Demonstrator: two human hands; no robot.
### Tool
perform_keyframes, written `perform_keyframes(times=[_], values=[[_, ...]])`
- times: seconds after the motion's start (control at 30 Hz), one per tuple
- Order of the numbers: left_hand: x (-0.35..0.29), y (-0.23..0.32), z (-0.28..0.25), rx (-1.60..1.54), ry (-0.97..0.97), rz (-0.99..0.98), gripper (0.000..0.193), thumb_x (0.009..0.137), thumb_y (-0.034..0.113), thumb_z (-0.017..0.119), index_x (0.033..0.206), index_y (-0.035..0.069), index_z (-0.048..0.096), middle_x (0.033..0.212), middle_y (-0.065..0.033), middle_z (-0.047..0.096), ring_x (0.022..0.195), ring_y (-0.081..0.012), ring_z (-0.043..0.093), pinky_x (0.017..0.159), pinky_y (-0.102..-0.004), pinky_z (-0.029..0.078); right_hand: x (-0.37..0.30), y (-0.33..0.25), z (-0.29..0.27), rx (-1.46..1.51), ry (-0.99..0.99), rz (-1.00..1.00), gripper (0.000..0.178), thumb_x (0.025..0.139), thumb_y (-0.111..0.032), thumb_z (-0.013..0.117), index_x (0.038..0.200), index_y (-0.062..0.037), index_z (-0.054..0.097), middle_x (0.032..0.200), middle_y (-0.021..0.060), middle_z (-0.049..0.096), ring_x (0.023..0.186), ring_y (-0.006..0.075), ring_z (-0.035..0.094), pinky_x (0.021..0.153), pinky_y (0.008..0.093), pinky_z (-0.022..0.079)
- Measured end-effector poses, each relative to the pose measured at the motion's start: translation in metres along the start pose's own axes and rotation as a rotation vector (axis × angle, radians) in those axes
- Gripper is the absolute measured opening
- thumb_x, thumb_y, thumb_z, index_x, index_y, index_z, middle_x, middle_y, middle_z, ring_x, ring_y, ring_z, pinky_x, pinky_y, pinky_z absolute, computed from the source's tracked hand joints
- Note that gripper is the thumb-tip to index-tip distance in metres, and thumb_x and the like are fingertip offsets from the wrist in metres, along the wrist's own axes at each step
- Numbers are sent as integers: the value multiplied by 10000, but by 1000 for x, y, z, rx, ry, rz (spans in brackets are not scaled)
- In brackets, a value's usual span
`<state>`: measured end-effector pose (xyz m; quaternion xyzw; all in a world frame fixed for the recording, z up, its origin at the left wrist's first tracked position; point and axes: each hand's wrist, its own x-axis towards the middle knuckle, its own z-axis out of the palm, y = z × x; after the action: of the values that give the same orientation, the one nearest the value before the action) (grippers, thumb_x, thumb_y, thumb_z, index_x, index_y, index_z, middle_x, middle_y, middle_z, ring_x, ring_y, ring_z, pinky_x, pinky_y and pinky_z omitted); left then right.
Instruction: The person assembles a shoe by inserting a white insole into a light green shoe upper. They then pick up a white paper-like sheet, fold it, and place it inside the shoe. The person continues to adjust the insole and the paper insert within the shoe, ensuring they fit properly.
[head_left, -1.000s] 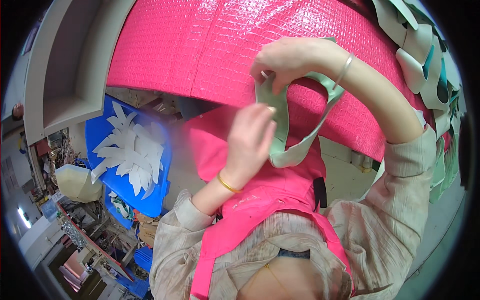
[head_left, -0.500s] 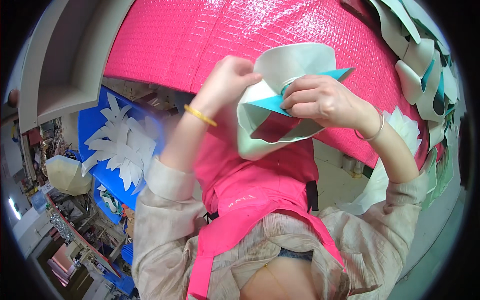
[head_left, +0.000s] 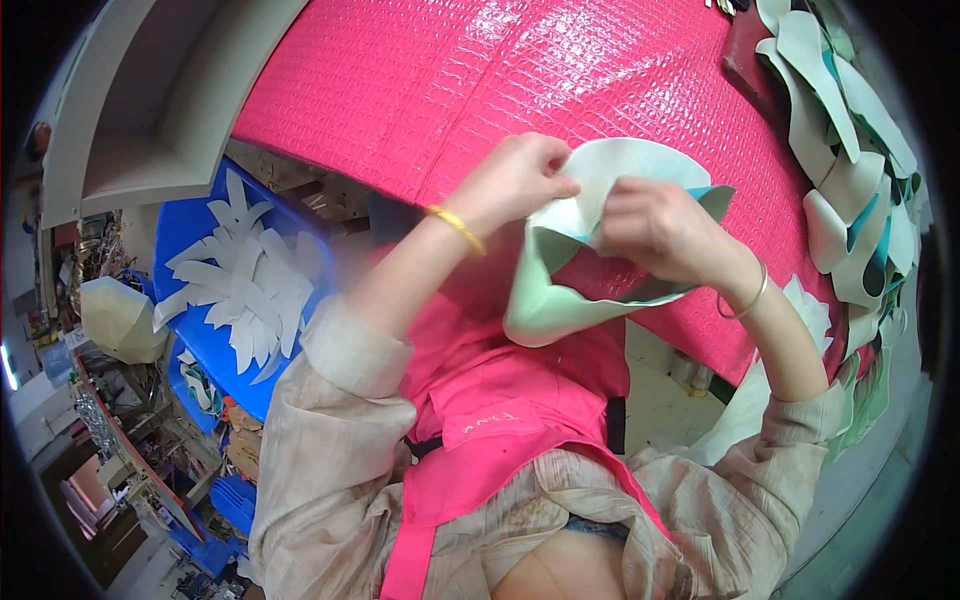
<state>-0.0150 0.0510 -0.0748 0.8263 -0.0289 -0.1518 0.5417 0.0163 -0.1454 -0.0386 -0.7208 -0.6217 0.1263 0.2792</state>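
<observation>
A curved piece of pale mint, leather-like sheet (head_left: 540, 310) is held up in front of me at the near edge of the pink table, bent round into an open loop. Its raised far flap (head_left: 645, 160) looks white, and a bit of turquoise (head_left: 715, 200) shows at its right side. My left hand (head_left: 525, 178) pinches the flap's left edge between thumb and fingers. My right hand (head_left: 665, 228) is closed over the middle of the piece, its curled fingertips blurred and partly hidden.
Shiny pink quilted sheeting (head_left: 400, 100) covers the table. Similar pale pieces with turquoise sides lie in a heap (head_left: 860, 230) at the right. White cut shapes (head_left: 245, 280) rest on a blue plastic seat (head_left: 185, 235) at the left, below a grey open box (head_left: 150, 180).
The mint piece and both hands have shifted a little right and nearer to me. My right fingers have curled further in, and less turquoise shows. The view has also shifted slightly.
</observation>
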Motion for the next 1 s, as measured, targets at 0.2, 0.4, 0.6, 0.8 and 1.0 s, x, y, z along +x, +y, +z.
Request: perform_keyframes(times=[0.2, 0.4, 0.6, 0.8, 1.0], values=[[-90, 26, 0, 221, 285, 586, 274, 777, 62, 601, 1038, -10, 557, 872, -132, 584, 792, -246, 583, 710, -298, 464, 53, 30, 2, 81, -260, 377, 189, 696, -89, 618, 865, -7, 602, 777, 179, 602, 744, 335, 584, 685, 403, 454], [-92, 26, 45, 616, 228, 231, 408, 760, 152, 620, 1086, -56, 491, 1052, -187, 515, 984, -313, 509, 827, -377, 427, 83, 25, -16, 21, -524, 395, 175, 681, -111, 648, 812, -2, 611, 715, 164, 606, 669, 319, 585, 615, 396, 451], [-86, 8, 49, 737, 295, 316, 455, 753, 166, 616, 1123, -54, 469, 1121, -210, 472, 1034, -328, 468, 865, -378, 404, 93, 27, -10, -183, -586, 398, 219, 676, -170, 668, 825, -18, 622, 715, 155, 610, 698, 322, 594, 625, 398, 463], [-84, 11, 49, 738, 292, 301, 467, 732, 181, 628, 1116, -46, 490, 1121, -182, 478, 1001, -305, 476, 838, -377, 411, 92, 32, -6, -247, -531, 324, 245, 669, -196, 671, 831, -19, 623, 709, 156, 607, 722, 336, 593, 646, 406, 472], [-79, 12, 58, 893, 303, 291, 520, 690, 195, 653, 1132, -30, 497, 1101, -150, 487, 938, -277, 477, 830, -363, 405, 94, 30, -9, -269, -548, 289, 253, 641, -177, 677, 825, -11, 622, 705, 166, 599, 724, 331, 595, 646, 400, 475]])
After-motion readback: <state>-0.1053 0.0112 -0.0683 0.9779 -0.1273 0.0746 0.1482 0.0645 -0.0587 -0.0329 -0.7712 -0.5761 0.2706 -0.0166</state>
